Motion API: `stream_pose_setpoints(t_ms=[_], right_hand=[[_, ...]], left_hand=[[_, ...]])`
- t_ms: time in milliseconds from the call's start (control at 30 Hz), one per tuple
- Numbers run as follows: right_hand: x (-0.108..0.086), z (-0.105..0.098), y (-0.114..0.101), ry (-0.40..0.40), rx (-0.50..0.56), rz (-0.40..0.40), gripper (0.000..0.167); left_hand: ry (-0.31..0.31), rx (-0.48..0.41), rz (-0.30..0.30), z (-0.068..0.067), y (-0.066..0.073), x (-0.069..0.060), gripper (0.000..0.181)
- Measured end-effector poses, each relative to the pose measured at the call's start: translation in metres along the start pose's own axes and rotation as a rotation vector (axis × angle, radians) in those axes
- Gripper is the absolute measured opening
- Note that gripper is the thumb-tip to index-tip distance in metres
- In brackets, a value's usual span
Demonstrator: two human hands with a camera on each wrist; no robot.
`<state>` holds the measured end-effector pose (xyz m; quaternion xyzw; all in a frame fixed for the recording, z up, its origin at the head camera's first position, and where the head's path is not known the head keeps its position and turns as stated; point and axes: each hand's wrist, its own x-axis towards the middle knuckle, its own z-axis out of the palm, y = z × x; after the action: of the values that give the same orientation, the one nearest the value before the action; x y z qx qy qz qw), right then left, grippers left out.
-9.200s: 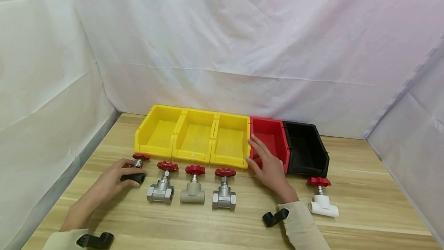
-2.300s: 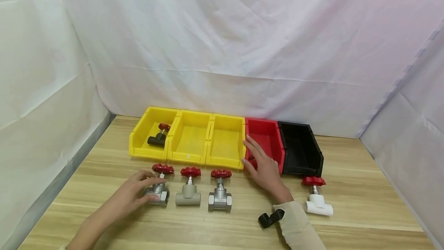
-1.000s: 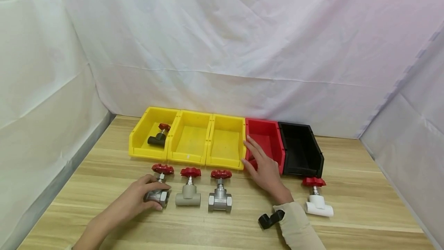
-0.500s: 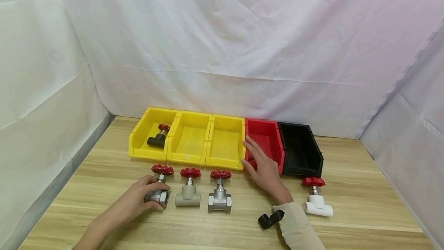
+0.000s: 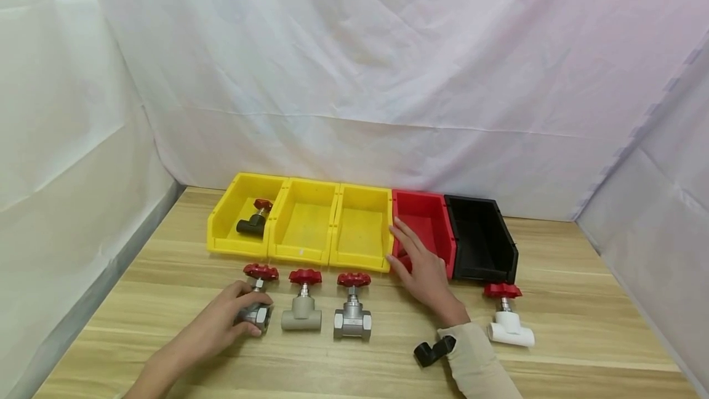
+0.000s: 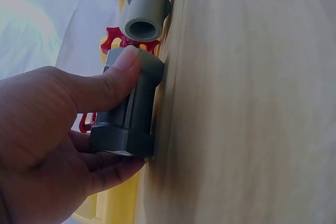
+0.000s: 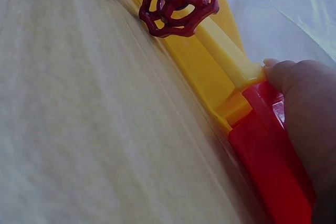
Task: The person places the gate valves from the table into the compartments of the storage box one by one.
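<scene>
My left hand grips the metal body of the leftmost silver gate valve, thumb on one side and fingers on the other. Its red handwheel points toward the bins, and the valve lies on the table. To its right lie a beige valve and another silver valve, both red-wheeled. With fingers extended, my right hand rests at the edge where the red bin meets the right yellow bin. A black valve lies inside the left yellow bin.
Between the left and right yellow bins stands a middle yellow bin. A black bin ends the row at the right. A white valve lies on the wooden table beyond my right wrist. White cloth hangs behind.
The black valve has gone from my left hand into the left yellow bin. My left hand has moved right and closed round the silver gate valve. My right hand has stayed put.
</scene>
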<state>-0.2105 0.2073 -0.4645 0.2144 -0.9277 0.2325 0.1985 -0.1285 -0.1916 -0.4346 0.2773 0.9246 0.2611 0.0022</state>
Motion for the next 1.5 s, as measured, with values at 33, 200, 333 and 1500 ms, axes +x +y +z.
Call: stream_pose_setpoints(t_ms=[33, 200, 333, 1500], right_hand=[[0.0, 0.0, 0.0, 0.002, 0.002, -0.006, 0.07], [0.0, 0.001, 0.0, 0.005, 0.009, -0.013, 0.07], [0.001, 0.001, -0.001, 0.005, 0.015, -0.015, 0.07], [0.001, -0.002, -0.002, 0.0, 0.009, -0.007, 0.07]], left_hand=[[-0.002, 0.002, -0.006, 0.0, 0.0, 0.0, 0.041], [0.008, 0.026, 0.004, 0.001, 0.0, -0.002, 0.041], [0.022, 0.04, 0.022, 0.002, -0.001, -0.003, 0.04], [0.095, 0.109, 0.116, -0.012, 0.005, 0.002, 0.043]])
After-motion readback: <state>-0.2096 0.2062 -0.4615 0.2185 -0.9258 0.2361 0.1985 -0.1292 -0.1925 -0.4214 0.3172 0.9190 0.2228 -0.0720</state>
